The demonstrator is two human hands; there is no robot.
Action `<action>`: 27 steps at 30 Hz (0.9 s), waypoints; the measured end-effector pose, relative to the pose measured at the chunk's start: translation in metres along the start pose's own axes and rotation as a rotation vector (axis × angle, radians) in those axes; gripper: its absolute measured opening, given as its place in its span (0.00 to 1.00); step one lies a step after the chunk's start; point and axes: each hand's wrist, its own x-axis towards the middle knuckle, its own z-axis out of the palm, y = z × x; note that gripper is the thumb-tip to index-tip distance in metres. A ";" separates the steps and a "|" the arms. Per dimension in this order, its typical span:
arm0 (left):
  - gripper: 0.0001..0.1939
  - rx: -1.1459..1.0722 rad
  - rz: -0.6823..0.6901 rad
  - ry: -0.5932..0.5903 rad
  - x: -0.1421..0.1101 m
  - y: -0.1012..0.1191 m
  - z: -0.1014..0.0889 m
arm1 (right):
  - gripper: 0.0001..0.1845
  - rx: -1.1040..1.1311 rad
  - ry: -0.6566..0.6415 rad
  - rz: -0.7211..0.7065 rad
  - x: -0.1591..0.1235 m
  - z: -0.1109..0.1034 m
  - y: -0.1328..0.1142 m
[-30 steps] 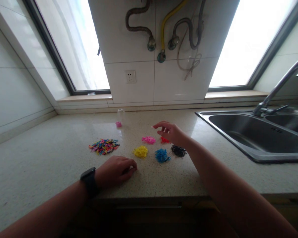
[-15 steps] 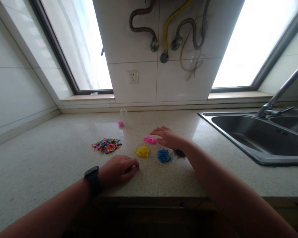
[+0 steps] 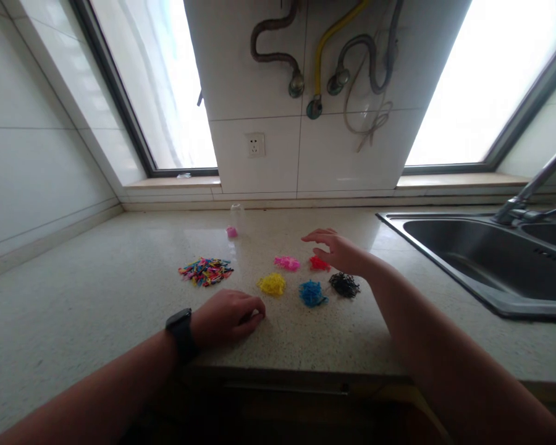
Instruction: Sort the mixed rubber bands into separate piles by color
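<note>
On the speckled counter [image 3: 97, 309] lie small heaps of tiny elastic bands: a mixed-colour heap [image 3: 206, 271], then pink [image 3: 286, 263], red [image 3: 319, 264], yellow [image 3: 272, 284], blue [image 3: 312, 293] and black [image 3: 344, 285] ones. My right hand [image 3: 340, 252] hovers just above and to the right of the red heap with fingers stretched out and nothing in them. My left hand [image 3: 227, 315], with a black watch [image 3: 181, 326] on its wrist, rests on the counter near the front edge, its fingers curled under; what they hold, if anything, is hidden.
A small clear bottle [image 3: 236, 217] with a pink cap [image 3: 231, 232] beside it stands at the back of the counter. A steel sink [image 3: 482, 259] with a tap [image 3: 532, 191] lies to the right. Windows, a wall socket [image 3: 255, 145] and hoses are behind.
My right hand drew back from the pink heap to the right, and the red heap now shows again. The left hand stayed put. The camera view drifted a little.
</note>
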 end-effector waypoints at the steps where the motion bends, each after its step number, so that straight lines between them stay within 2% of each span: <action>1: 0.09 0.001 0.000 0.001 0.000 0.000 0.000 | 0.22 0.033 0.028 0.013 0.000 -0.007 0.001; 5: 0.09 0.013 -0.001 0.009 0.000 -0.002 0.001 | 0.18 0.078 0.067 0.065 0.001 -0.040 0.012; 8: 0.09 0.013 0.003 0.022 0.000 -0.001 0.001 | 0.17 0.057 0.053 0.161 -0.007 -0.052 0.036; 14: 0.09 0.002 0.012 0.034 0.001 0.002 -0.003 | 0.19 0.120 0.098 0.512 -0.054 -0.031 0.112; 16: 0.09 0.001 0.014 0.038 0.001 0.002 -0.003 | 0.20 0.138 0.075 0.551 -0.065 -0.025 0.126; 18: 0.09 -0.002 0.018 0.036 0.001 0.001 -0.002 | 0.22 0.147 0.076 0.552 -0.069 -0.021 0.131; 23: 0.09 -0.012 0.023 0.036 0.000 0.000 -0.002 | 0.18 0.074 0.014 0.511 -0.063 -0.017 0.121; 25: 0.08 0.001 -0.007 0.112 0.001 -0.002 -0.011 | 0.17 0.047 0.003 0.495 -0.062 -0.015 0.119; 27: 0.08 0.039 -0.091 0.283 0.003 -0.006 -0.026 | 0.17 0.042 0.001 0.493 -0.062 -0.014 0.119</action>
